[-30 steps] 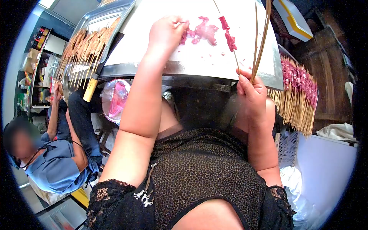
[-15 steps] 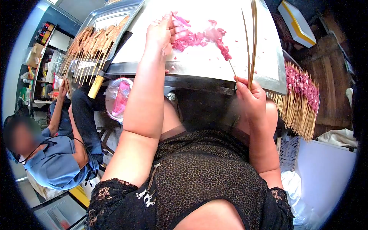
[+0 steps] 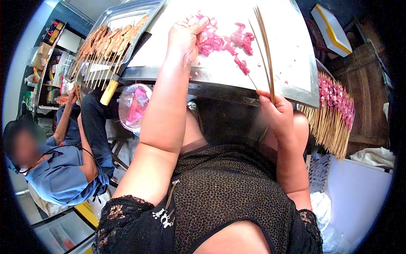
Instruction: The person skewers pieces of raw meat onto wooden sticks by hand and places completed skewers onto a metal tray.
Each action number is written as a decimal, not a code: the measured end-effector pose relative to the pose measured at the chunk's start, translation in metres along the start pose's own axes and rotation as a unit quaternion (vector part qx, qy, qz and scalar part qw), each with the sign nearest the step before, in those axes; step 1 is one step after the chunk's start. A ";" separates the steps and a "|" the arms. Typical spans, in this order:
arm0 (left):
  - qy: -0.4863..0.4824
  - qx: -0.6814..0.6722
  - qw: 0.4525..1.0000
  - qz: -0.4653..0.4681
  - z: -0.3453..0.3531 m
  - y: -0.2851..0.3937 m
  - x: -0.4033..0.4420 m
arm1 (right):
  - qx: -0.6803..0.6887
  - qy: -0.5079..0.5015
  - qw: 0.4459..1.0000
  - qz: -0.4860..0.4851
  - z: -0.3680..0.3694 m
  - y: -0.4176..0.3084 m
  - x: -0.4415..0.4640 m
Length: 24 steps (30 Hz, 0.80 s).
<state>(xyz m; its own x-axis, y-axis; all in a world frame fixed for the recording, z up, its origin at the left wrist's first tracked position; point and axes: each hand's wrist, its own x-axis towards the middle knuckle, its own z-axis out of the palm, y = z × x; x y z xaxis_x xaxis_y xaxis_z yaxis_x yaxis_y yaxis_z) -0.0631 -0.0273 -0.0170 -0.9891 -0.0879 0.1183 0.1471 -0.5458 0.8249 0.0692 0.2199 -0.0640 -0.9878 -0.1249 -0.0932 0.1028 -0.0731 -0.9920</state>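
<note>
My left hand (image 3: 190,36) is over the white tabletop (image 3: 182,10), its fingers curled on a small piece of raw pink meat (image 3: 199,17). Below and beside its fingers lie loose meat pieces (image 3: 212,45), with a second clump of meat (image 3: 242,39) to the right. My right hand (image 3: 277,110), at the table's near edge, is closed round several wooden skewers (image 3: 267,51). One skewer slants away to the left from its fingertips, with meat threaded (image 3: 241,64) on its far end. The other skewers point up, bare.
A metal tray (image 3: 127,15) of browned skewers stands at left, near a yellow-handled tool (image 3: 110,91). Below is a bag-lined bucket (image 3: 134,108). Raw meat skewers (image 3: 334,99) are stacked at right. A co-worker in blue (image 3: 59,173) sits at left, holding sticks.
My left hand has shifted slightly right and down, still at the meat. The threaded skewer has moved a little left, with its meat now apart from the clump above.
</note>
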 end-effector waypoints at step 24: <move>-0.077 -0.020 0.993 -0.083 0.009 0.004 -0.011 | -0.029 0.013 0.998 -0.048 0.000 0.013 0.002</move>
<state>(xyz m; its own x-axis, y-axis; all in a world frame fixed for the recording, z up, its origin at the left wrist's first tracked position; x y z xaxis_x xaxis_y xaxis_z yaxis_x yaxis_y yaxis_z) -0.0522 -0.0208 -0.0099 -0.9889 0.1328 0.0672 -0.0215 -0.5743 0.8184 0.0687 0.2185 -0.0768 -0.9955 -0.0943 0.0006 0.0018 -0.0258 -0.9997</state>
